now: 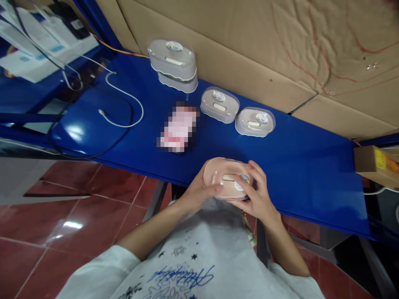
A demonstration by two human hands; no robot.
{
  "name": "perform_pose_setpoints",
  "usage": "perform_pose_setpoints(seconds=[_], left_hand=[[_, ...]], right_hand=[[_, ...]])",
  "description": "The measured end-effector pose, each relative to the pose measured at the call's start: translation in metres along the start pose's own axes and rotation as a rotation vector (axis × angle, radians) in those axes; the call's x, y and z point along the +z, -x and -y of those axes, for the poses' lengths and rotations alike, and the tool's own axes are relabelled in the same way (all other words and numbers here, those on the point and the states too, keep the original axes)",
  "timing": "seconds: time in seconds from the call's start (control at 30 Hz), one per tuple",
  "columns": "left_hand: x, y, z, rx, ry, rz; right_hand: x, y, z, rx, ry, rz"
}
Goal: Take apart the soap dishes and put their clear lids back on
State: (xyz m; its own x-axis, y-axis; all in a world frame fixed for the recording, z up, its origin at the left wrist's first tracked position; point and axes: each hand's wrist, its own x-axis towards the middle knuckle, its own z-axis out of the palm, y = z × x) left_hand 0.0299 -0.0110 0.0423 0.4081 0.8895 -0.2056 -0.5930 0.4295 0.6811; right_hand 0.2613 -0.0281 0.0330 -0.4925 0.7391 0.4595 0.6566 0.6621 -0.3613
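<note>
Close to my body, above the table's near edge, I hold an oval lidded plastic box point(215, 170) in both hands. Its lid is see-through, with a cream bar-shaped handle and a round sticker. My left hand point(199, 191) grips the left end, thumb on the lid and the other fingers hidden beneath. My right hand point(257, 191) is wrapped round the right end, with a finger lying over the sticker. Beyond it stand two similar boxes, a left one point(215, 109) and a right one point(255, 124). Farther left, two more are stacked point(173, 62).
A blurred-out phone-like object point(179, 128) lies on the blue table point(305, 166). A white cable point(141, 112) and a black cable curl at the left, near white boxes point(34, 62). Brown cardboard point(233, 50) lines the back. An open carton point(370, 166) stands at the right.
</note>
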Motion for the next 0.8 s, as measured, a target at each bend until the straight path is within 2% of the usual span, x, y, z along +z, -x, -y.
perform_pose_setpoints(seconds=[0.07, 0.17, 0.27, 0.4, 0.47, 0.57, 0.7, 0.8], left_hand=[[0.002, -0.002, 0.0, -0.103, 0.049, -0.114], [0.003, -0.004, -0.003, -0.249, 0.119, -0.192], [0.003, -0.006, -0.008, -0.281, 0.183, -0.211], [0.001, -0.005, -0.007, -0.295, 0.167, -0.166], [-0.002, -0.002, -0.006, -0.262, 0.109, -0.146], [-0.01, 0.002, -0.005, -0.11, -0.06, -0.146], [-0.021, 0.004, -0.004, 0.112, -0.364, -0.188], [-0.026, 0.002, -0.002, 0.265, -0.509, -0.227]], right_hand=[[0.0, -0.004, 0.001, -0.003, 0.018, 0.034], [-0.001, -0.006, 0.003, -0.019, 0.036, 0.061], [-0.005, -0.007, 0.002, -0.048, 0.046, 0.076], [-0.011, -0.007, -0.007, -0.05, 0.021, 0.107], [-0.015, -0.004, -0.016, -0.051, 0.021, 0.095], [-0.025, 0.009, -0.036, -0.005, 0.086, 0.066], [-0.05, 0.037, -0.075, 0.177, 0.331, -0.031], [-0.07, 0.054, -0.11, 0.34, 0.446, -0.046]])
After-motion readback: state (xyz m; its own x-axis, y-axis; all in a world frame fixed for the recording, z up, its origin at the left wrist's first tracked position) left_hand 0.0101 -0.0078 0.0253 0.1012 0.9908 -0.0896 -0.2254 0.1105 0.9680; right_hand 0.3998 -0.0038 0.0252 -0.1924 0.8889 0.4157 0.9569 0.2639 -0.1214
